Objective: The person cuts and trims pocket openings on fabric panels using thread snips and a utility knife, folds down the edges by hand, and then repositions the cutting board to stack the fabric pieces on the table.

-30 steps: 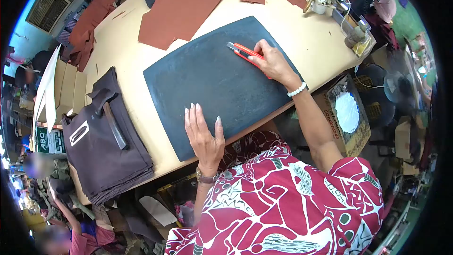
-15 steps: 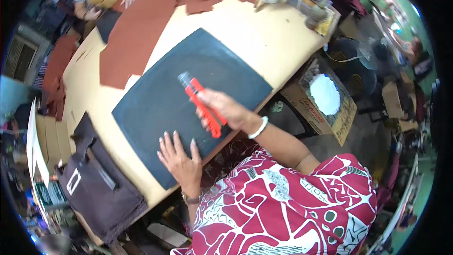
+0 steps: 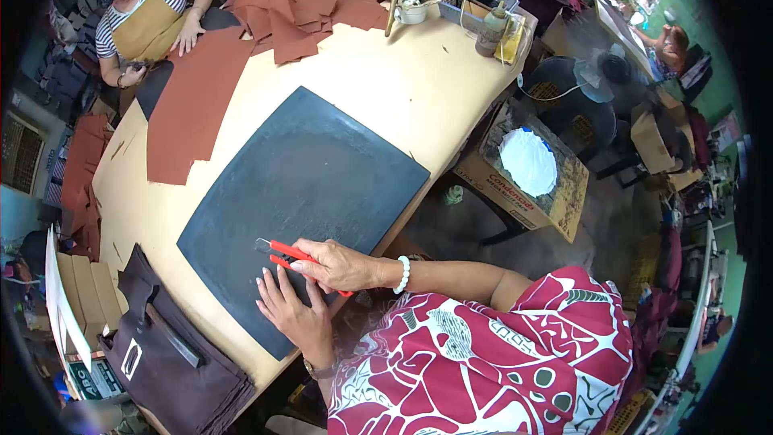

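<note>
My right hand (image 3: 342, 266) grips a red box cutter (image 3: 283, 248), its metal tip pointing left over the lower part of a dark cutting mat (image 3: 306, 169). Just below it, my left hand (image 3: 296, 310) rests on the mat's near edge with its fingers spread. The two hands are close together, and the cutter lies just above the left fingertips. The mat has a worn surface and sits on a pale table (image 3: 362, 64).
Dark folded fabric (image 3: 177, 370) with a hammer (image 3: 171, 336) lies at the left. Red-brown pieces (image 3: 197, 105) spread at the back, near a co-worker in a striped shirt (image 3: 153, 20). Bottles and a white pot (image 3: 415, 10) stand at the far edge. A cardboard box (image 3: 515, 193) is at the right.
The view has turned to the right, bringing the co-worker into sight. My right hand has moved the cutter down the mat, close to my left hand, which stays spread.
</note>
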Available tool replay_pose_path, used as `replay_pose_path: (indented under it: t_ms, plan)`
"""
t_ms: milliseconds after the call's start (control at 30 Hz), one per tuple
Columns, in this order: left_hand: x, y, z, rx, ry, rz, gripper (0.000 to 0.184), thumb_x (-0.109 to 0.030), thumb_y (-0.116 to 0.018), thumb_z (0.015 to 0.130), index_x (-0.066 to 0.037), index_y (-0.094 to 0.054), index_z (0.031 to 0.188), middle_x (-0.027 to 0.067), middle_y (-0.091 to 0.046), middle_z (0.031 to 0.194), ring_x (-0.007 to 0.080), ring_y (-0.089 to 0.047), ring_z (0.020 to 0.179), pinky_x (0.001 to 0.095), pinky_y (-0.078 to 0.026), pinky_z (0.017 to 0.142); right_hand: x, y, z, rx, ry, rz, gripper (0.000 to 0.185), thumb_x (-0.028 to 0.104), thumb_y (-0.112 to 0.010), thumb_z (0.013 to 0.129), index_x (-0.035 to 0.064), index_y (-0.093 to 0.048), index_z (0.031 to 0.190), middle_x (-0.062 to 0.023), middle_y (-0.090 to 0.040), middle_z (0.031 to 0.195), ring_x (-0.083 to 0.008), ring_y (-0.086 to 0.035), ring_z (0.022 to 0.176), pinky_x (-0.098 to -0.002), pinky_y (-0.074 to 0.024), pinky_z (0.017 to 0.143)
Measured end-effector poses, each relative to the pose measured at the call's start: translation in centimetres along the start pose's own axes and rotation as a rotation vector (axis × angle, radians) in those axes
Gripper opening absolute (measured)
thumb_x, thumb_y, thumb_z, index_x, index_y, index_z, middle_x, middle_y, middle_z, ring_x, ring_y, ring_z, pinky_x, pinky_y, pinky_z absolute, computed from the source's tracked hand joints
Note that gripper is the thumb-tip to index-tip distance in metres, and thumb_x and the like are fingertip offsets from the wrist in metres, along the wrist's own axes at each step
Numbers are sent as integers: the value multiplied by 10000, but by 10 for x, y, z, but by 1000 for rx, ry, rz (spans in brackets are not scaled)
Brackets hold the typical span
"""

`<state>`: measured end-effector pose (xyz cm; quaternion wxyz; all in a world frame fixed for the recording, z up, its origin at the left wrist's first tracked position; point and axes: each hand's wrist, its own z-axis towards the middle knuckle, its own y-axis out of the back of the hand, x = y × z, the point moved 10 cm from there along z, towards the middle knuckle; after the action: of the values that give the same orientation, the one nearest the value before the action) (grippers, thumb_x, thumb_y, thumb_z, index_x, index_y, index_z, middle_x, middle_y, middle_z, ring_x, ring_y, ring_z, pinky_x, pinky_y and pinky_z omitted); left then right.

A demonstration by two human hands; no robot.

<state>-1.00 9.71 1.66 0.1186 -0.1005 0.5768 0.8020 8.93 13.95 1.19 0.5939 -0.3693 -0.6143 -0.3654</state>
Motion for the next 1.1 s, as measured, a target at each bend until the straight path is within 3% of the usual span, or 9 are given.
replay_pose_path:
  t_ms: [333, 467, 567, 633, 700, 733, 867, 967, 1100]
  plan:
    - [2, 3, -1, -15, -8, -6, 489, -339, -521, 879, -56, -478, 1275, 155, -417, 1361, 335, -331, 1301, 532, -230, 1036, -10, -6, 2, 114, -8, 132, 507, 129, -413, 921, 32, -228, 1383, -95, -549, 899, -120, -564, 644, -259, -494, 576]
    - [4, 4, -3, -29, -28, 6, 485, -325, -536, 867, -46, -489, 1261, 161, -426, 1352, 342, -342, 1291, 533, -233, 1036, -9, 3, 2, 107, -57, 261, 600, 61, -487, 874, 48, -202, 1401, -74, -528, 897, -102, -564, 657, -254, -504, 606]
    - [7, 7, -3, -56, -30, 4, 476, -302, -562, 847, -36, -508, 1238, 172, -438, 1335, 354, -357, 1275, 538, -236, 1037, 13, 66, -9, -196, -39, 258, 503, 138, -583, 872, 36, -353, 1307, -18, -529, 787, -86, -559, 609, -236, -495, 540]
    - [9, 6, -4, -59, -24, -7, 475, -290, -570, 840, -36, -510, 1236, 170, -440, 1335, 354, -357, 1276, 536, -236, 1039, 23, 140, -20, -452, -30, -26, 424, 186, -597, 879, 30, -420, 1231, -12, -541, 779, -74, -553, 575, -227, -484, 512]
    - [5, 7, -3, -53, -18, -4, 473, -281, -576, 835, -35, -512, 1234, 169, -442, 1334, 352, -357, 1277, 533, -236, 1040, 51, 230, -40, -848, 248, -705, 377, 298, -551, 880, 36, -421, 1118, -195, -633, 723, -323, -631, 589, -416, -507, 543]
    - [3, 7, -2, -52, -13, -2, 472, -277, -578, 833, -35, -514, 1233, 168, -442, 1334, 352, -357, 1277, 531, -237, 1040, 49, 276, -45, -906, -45, -886, 378, 342, -524, 877, 63, -424, 1111, -223, -627, 734, -385, -624, 654, -472, -501, 595]
    - [0, 7, -1, -52, -4, 0, 465, -264, -580, 828, -35, -518, 1228, 165, -444, 1334, 349, -360, 1276, 526, -240, 1039, 57, 416, -53, -1053, -273, -1240, 475, 326, -594, 802, 50, -396, 1134, -226, -636, 853, -395, -631, 752, -467, -515, 679]
    - [20, 13, -7, -79, -14, -29, 462, -256, -583, 825, -39, -520, 1227, 161, -448, 1332, 347, -363, 1275, 518, -240, 1041, 82, 433, -50, -1065, 50, -1596, 423, 282, -597, 791, 12, -474, 1092, -219, -627, 951, -376, -626, 847, -469, -500, 752]
    - [13, 15, -7, -81, -25, -17, 442, -250, -574, 843, -40, -518, 1228, 157, -453, 1330, 341, -368, 1274, 494, -240, 1045, 63, 474, -39, -1006, -177, -1586, 329, 221, -562, 820, 2, -538, 1064, -213, -582, 1091, -349, -570, 1011, -455, -443, 873]
